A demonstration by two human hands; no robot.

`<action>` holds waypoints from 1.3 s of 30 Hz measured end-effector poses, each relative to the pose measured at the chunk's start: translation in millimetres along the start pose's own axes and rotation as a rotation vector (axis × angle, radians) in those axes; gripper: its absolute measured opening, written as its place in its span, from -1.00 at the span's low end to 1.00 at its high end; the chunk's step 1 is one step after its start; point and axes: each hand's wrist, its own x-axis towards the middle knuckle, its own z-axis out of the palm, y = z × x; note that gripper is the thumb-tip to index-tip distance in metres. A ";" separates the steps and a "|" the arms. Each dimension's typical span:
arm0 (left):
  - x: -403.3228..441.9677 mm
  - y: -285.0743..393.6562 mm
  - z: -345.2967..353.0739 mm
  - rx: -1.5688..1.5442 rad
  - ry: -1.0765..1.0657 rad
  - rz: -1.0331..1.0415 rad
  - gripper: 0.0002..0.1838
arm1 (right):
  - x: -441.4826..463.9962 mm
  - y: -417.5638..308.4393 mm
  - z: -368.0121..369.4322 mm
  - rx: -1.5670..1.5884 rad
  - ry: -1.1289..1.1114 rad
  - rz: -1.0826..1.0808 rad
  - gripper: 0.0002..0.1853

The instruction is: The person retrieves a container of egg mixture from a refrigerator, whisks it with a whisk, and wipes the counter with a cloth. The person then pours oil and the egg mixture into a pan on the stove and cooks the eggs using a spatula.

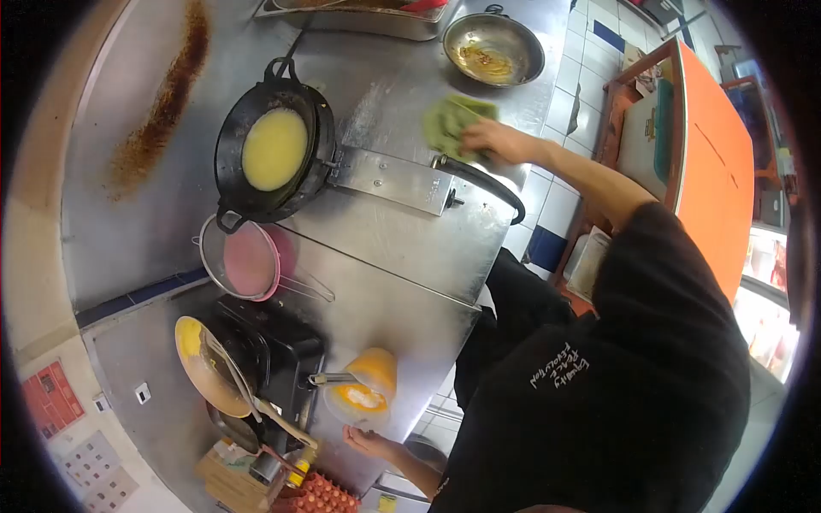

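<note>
My right hand (494, 141) presses a green cloth (453, 126) against the steel counter; the cloth is partly blurred by motion. Close to it are a gas burner's metal plate (389, 179) with a black hose (483, 184) and a metal pan (493, 51) with brown-yellow residue inside. My left hand (368, 442) hangs with fingers loosely apart, holding nothing visible. Just beside that hand is a plastic container (376, 376) with orange and white contents and a metal utensil handle (332, 378) across its rim.
A black wok (231, 145) holds yellow liquid. Below it sit a wire strainer (209, 256) over a pink bowl (286, 252) and a stove (295, 342) with a tilted yellow-stained pan (222, 393). Egg trays (321, 496) are at the bottom; an orange-topped table (714, 145) stands behind.
</note>
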 end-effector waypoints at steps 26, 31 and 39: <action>-13.8 21.2 -6.9 -0.245 0.298 -0.171 -0.39 | -121.9 -97.7 -21.5 0.744 0.053 0.707 -0.51; -21.6 13.7 -20.9 -0.272 0.345 -0.166 -0.36 | 14.3 -78.9 -102.3 1.529 0.509 0.778 -0.37; -67.8 14.9 -45.0 -0.327 0.541 -0.189 -0.28 | 290.1 -4.0 -134.9 1.419 0.615 0.384 -0.50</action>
